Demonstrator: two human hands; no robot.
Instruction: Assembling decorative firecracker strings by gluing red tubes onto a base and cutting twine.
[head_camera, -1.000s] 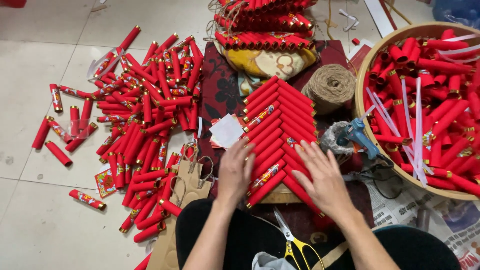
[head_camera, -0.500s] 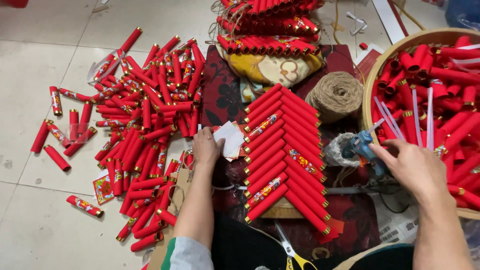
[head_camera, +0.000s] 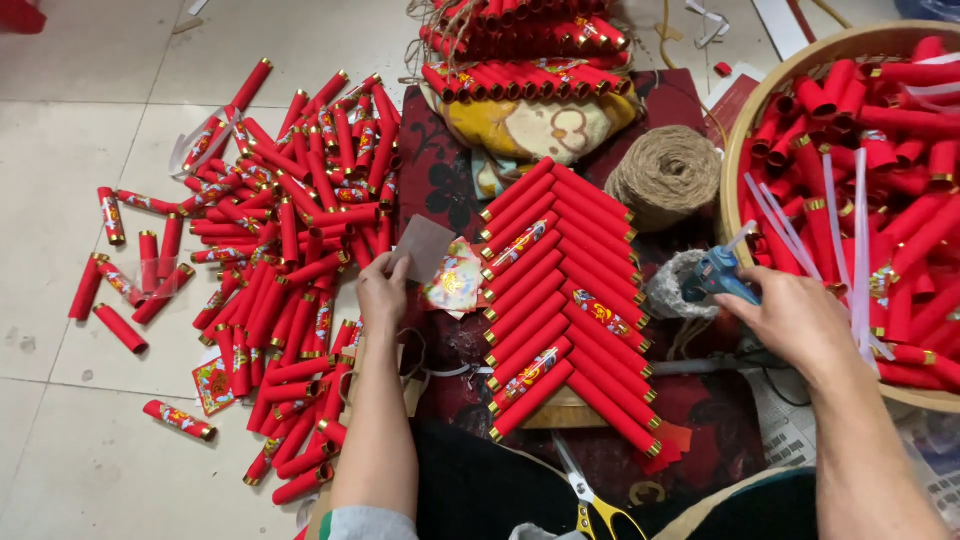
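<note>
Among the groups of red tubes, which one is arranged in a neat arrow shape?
The chevron of red tubes between the two hands, lying on the dark cloth. The floor pile and the basket's tubes lie jumbled.

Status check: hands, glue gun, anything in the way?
Left hand pinching a small card. Right hand gripping the blue glue gun. Chevron of red tubes between them, unobstructed.

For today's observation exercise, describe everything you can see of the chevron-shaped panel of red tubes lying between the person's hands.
The panel of red tubes is two slanted rows of paper-looking tubes meeting along a centre line, forming stacked arrow shapes that point away from the person. Most tubes are plain red with gold-coloured end caps; a few carry colourful printed bands. It lies flat on a dark red patterned cloth, its lower end over a pale board. Neither hand touches it: the left hand holds a small card beside it, the right hand grips a blue glue gun.
</note>
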